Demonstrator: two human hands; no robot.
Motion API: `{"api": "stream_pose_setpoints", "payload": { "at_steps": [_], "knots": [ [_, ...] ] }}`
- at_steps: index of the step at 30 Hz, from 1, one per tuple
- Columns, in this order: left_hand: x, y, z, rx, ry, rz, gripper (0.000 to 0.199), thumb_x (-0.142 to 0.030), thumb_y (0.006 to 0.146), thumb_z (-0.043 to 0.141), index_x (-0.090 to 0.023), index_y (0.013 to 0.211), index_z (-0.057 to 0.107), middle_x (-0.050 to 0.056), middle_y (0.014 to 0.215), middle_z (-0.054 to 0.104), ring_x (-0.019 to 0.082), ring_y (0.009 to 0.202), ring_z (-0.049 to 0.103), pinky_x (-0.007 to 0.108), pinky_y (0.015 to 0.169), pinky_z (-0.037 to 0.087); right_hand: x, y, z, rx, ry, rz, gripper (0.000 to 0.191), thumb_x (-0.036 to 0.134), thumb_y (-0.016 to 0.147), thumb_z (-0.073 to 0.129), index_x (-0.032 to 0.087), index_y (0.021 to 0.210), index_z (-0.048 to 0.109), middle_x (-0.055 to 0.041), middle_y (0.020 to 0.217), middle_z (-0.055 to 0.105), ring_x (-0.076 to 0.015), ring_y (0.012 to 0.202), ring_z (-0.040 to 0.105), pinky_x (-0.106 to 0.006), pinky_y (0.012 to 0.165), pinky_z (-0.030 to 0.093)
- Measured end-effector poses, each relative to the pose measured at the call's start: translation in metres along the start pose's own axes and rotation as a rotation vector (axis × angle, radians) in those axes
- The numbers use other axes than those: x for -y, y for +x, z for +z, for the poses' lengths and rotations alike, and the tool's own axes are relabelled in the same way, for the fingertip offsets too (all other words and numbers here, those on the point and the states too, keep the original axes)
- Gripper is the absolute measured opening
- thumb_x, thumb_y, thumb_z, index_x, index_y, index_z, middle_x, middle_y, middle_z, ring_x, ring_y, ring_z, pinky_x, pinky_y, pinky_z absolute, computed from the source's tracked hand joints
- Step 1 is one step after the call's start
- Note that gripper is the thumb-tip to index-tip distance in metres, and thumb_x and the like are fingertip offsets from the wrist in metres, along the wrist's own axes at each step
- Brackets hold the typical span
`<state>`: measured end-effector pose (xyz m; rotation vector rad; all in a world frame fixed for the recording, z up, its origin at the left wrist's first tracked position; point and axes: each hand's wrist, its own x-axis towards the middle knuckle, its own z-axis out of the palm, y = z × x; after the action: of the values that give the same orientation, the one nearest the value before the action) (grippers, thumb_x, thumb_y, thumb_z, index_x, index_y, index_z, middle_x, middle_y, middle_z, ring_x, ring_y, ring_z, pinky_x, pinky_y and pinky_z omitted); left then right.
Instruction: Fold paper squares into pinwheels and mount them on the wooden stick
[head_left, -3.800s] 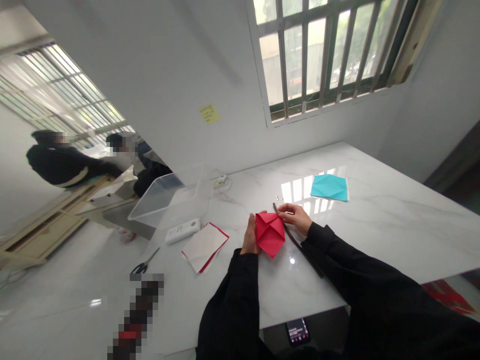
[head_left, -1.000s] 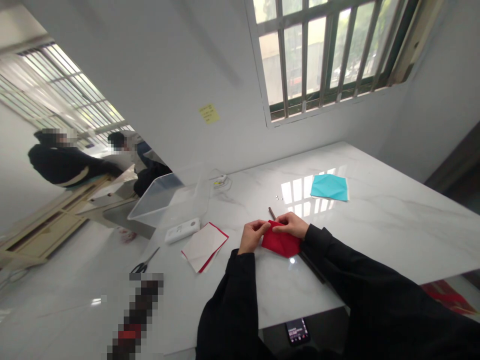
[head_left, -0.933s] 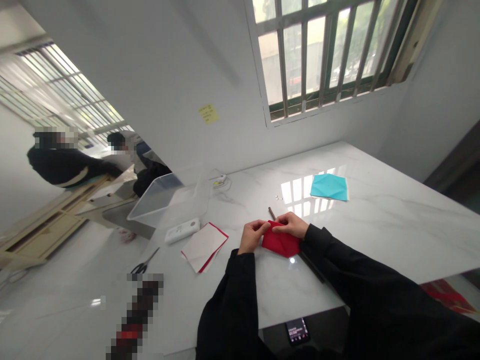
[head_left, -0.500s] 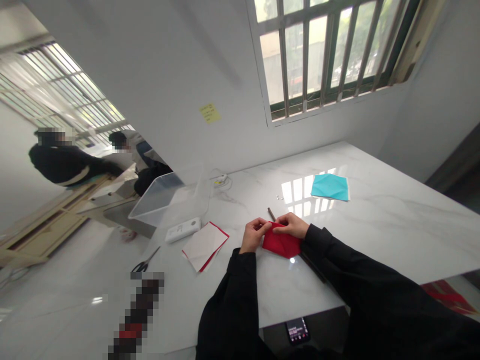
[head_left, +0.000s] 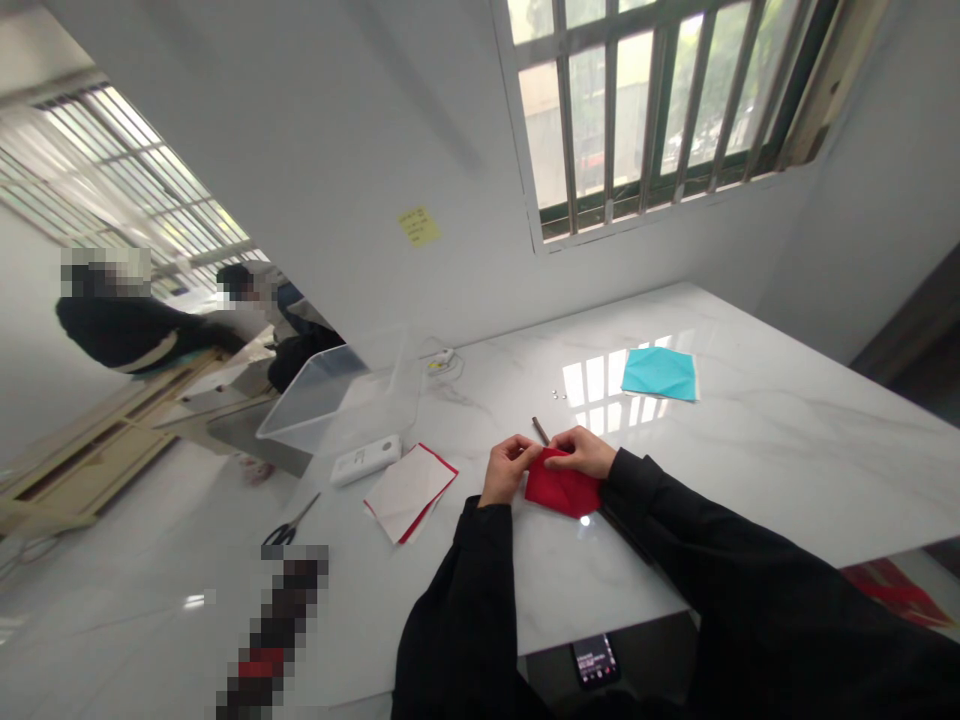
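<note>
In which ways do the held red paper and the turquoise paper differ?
The left hand and right hand hold the red paper; the turquoise paper lies on the table. The red paper is nearer the camera, the turquoise paper farther away. Both are brightly coloured.

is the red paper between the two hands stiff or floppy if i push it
The red paper looks thin, so probably light and easily bent. Its angular outline suggests folds, which may stiffen it somewhat. The left hand and right hand both pinch its upper edge, so slipping seems unlikely.
</note>
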<state>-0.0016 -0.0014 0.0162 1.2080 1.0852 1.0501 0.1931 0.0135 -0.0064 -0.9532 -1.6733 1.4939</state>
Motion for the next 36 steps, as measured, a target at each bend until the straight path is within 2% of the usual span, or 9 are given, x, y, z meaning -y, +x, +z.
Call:
{"api": "stream_pose_setpoints", "payload": {
  "at_steps": [7,13,16,20,23,25,30,33,36],
  "knots": [
    [-0.002,-0.002,0.005,-0.031,0.03,0.025,0.039,-0.047,0.069,0.082,-0.016,0.066,0.058,-0.004,0.06,0.057,0.009,0.055,0.049,0.02,0.053,0.038,-0.001,0.001,0.001,-0.004,-0.017,-0.016,0.034,0.047,0.074,0.077,0.014,0.073,0.067,0.0027,0.059,0.06,-0.0105,0.054,0.049,-0.023,0.053,0.034],
    [0.001,-0.001,0.008,-0.064,0.073,0.067,0.045,-0.053,0.071,0.08,-0.017,0.062,0.054,-0.006,0.055,0.049,0.007,0.052,0.04,0.02,0.052,0.034,0.001,0.0,0.002,-0.011,-0.022,-0.005,0.032,0.045,0.072,0.078,0.014,0.074,0.068,0.0018,0.061,0.063,-0.0119,0.057,0.052,-0.023,0.054,0.037],
    [0.003,0.0,0.008,-0.109,0.042,0.052,0.05,-0.061,0.072,0.076,-0.017,0.061,0.054,-0.005,0.056,0.047,0.008,0.052,0.041,0.021,0.051,0.036,0.002,0.0,0.002,-0.003,-0.022,-0.005,0.031,0.044,0.072,0.078,0.015,0.074,0.068,0.0016,0.062,0.064,-0.0124,0.057,0.054,-0.024,0.055,0.038],
    [0.004,0.002,0.006,-0.141,-0.07,0.008,0.054,-0.069,0.076,0.068,-0.016,0.069,0.058,-0.001,0.065,0.055,0.01,0.057,0.051,0.021,0.052,0.039,0.003,0.0,0.004,-0.007,-0.003,-0.001,0.03,0.043,0.072,0.078,0.015,0.075,0.068,0.0007,0.064,0.066,-0.0134,0.059,0.056,-0.024,0.056,0.04],
    [0.004,0.004,0.004,-0.112,-0.097,-0.009,0.053,-0.069,0.075,0.069,-0.017,0.087,0.064,0.002,0.077,0.063,0.011,0.061,0.057,0.02,0.052,0.04,0.005,0.001,0.005,-0.068,0.117,0.003,0.034,0.046,0.07,0.08,0.015,0.077,0.068,0.0,0.067,0.068,-0.0146,0.061,0.059,-0.025,0.058,0.042],
    [0.004,0.004,0.004,-0.092,-0.088,0.011,0.053,-0.065,0.074,0.072,-0.017,0.095,0.065,0.003,0.083,0.067,0.012,0.065,0.06,0.021,0.056,0.043,0.007,0.002,0.003,-0.156,0.248,0.016,0.039,0.049,0.066,0.083,0.015,0.079,0.067,-0.0006,0.069,0.07,-0.0156,0.063,0.062,-0.026,0.061,0.044],
    [0.007,0.003,0.002,-0.019,-0.033,0.029,0.054,-0.053,0.067,0.084,-0.016,0.102,0.064,0.004,0.087,0.07,0.012,0.066,0.06,0.023,0.06,0.047,0.009,0.004,-0.005,-0.381,0.464,0.017,0.047,0.051,0.06,0.088,0.016,0.084,0.068,-0.0038,0.08,0.074,-0.0194,0.072,0.068,-0.031,0.072,0.052],
    [0.008,0.002,0.001,-0.003,-0.009,0.042,0.05,-0.048,0.066,0.086,-0.015,0.097,0.065,0.003,0.083,0.068,0.012,0.065,0.06,0.023,0.06,0.048,0.008,0.004,-0.007,-0.419,0.508,0.011,0.047,0.05,0.06,0.089,0.016,0.085,0.069,-0.0053,0.082,0.075,-0.0206,0.076,0.069,-0.033,0.076,0.054],
    [0.01,0.003,0.0,-0.015,-0.016,0.041,0.049,-0.048,0.067,0.085,-0.015,0.097,0.067,0.005,0.087,0.069,0.015,0.073,0.064,0.025,0.065,0.051,0.008,0.004,-0.005,-0.385,0.531,0.048,0.05,0.049,0.056,0.092,0.016,0.087,0.069,-0.0057,0.081,0.076,-0.0219,0.074,0.071,-0.035,0.074,0.056]
  ]
}}
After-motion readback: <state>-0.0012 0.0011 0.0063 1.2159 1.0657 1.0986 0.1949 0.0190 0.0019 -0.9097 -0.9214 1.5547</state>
